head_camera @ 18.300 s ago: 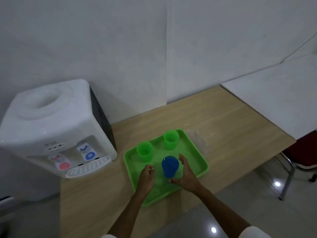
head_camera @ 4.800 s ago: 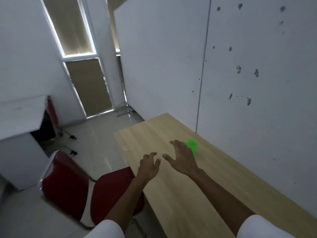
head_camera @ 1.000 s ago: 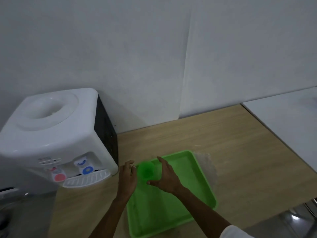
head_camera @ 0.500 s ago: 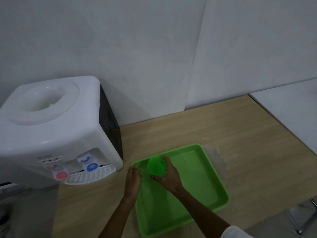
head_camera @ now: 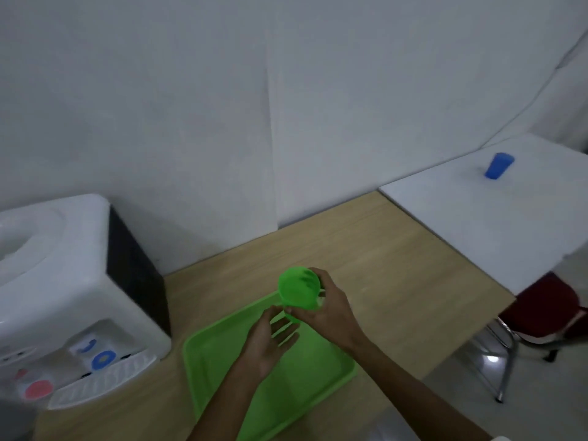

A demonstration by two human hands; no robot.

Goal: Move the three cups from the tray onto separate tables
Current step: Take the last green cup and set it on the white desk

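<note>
My right hand [head_camera: 327, 310] grips a green cup [head_camera: 298, 290] and holds it tilted above the far edge of the green tray [head_camera: 216, 370]. The tray lies on the wooden table [head_camera: 375, 262] and holds no other cup. My left hand [head_camera: 270, 338] hovers over the tray just below the cup, fingers spread, holding nothing. A blue cup [head_camera: 498, 166] stands upright on the white table [head_camera: 490, 218] at the right.
A white water dispenser [head_camera: 63, 297] stands on the wooden table's left end, close to the tray. A red chair [head_camera: 547, 313] sits under the white table at the right. White walls run behind both tables.
My right hand has lifted the green cup up off the tray and moved it right. My left hand has let go of the tray's edge and opened under the cup. The view has swung right.
</note>
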